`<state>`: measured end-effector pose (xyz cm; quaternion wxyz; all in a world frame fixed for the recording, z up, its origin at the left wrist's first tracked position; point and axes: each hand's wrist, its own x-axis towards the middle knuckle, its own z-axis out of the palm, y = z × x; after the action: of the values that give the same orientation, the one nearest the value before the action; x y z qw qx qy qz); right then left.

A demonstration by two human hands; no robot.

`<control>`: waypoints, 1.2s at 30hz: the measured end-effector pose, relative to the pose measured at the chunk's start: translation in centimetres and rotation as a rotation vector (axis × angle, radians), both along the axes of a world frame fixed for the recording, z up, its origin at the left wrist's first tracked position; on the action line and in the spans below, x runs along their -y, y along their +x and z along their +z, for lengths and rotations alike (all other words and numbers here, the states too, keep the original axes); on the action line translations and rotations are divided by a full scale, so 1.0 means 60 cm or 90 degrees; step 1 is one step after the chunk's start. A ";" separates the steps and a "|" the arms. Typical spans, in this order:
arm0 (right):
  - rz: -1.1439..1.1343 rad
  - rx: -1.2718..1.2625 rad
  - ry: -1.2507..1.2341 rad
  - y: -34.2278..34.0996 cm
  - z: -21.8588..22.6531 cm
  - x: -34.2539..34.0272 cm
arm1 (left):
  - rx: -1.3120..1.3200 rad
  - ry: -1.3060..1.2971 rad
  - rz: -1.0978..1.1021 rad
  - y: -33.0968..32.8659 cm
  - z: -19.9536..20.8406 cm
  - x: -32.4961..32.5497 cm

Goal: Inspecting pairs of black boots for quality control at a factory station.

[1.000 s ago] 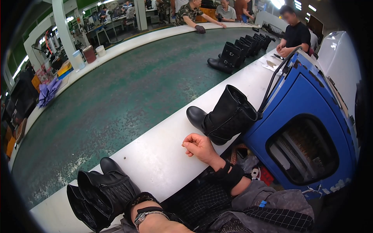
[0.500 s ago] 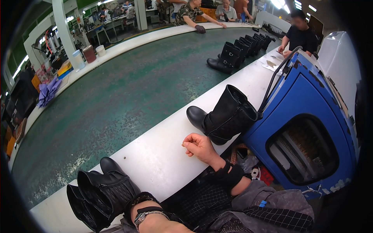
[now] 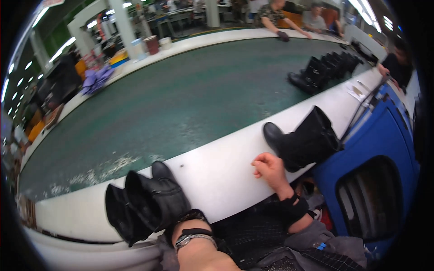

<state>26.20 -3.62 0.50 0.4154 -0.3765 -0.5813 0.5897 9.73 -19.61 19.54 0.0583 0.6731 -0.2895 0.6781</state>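
My right hand (image 3: 269,168) is raised over the white ledge with its fingers curled and the fingertips pinched together. Whatever lies between them is too small to make out. Just beyond it a black boot (image 3: 304,140) leans on the ledge, toe pointing left. My left forearm (image 3: 199,253), with a metal watch (image 3: 193,239), reaches into a dark collar-like opening. The left hand's fingers are hidden there. Close to that arm, two black boots (image 3: 156,201) with quilted shafts stand side by side, their tops open toward the left.
A green conveyor belt (image 3: 158,104) runs behind the white ledge (image 3: 217,180). Several buckled black boots (image 3: 312,74) stand on its far right. A blue machine (image 3: 361,131) with a dark window is at my right. Purple cloth (image 3: 96,80) lies at the far left. Other people work across the belt.
My view has turned left, so the whole scene sits further right in the picture. My right hand keeps its pinch near the single boot, and my left arm stays by the pair.
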 end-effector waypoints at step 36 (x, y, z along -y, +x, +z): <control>-0.004 0.048 0.069 -0.020 -0.037 -0.017 | -0.141 -0.049 0.032 -0.056 0.014 0.074</control>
<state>25.02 -2.62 -1.69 0.4151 -0.3774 -0.6262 0.5414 6.38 -24.03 20.41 0.0983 0.7481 -0.2383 0.6114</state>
